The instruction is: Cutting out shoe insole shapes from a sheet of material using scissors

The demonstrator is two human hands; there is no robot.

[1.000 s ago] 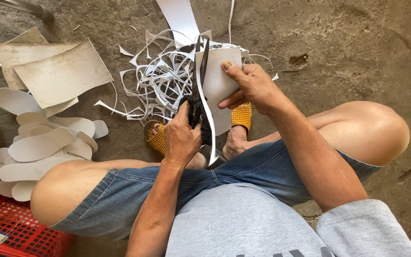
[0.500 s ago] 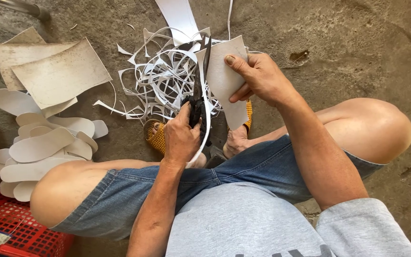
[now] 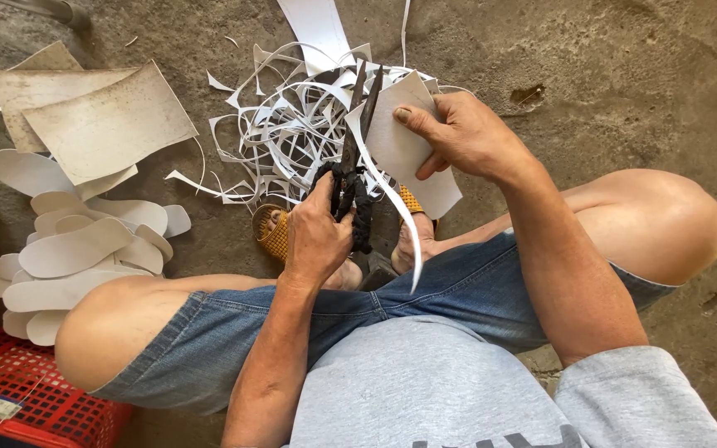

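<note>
Cutting thin white sheet with scissors, seated on the floor

Near: red crate (image 3: 35,398) at the left thigh, slotted, one small pale tag on it, nothing else seen in the visible part. Left hand (image 3: 319,236) wrapped tight round the black handles of the scissors (image 3: 352,170), blades up and slightly apart, biting the white sheet (image 3: 408,149). Right hand (image 3: 462,137) pinches the sheet near the cut line, thumb on top, fingers behind. Sheet looks light, thin, semi-stiff: holds flat yet the trimmed strip (image 3: 396,211) curls down, so grip close to the blades. Left of the knees, stack of cut sole shapes (image 3: 76,249); beyond, tan boards (image 3: 101,120); farthest, tangle of offcuts (image 3: 284,124) on concrete
</note>
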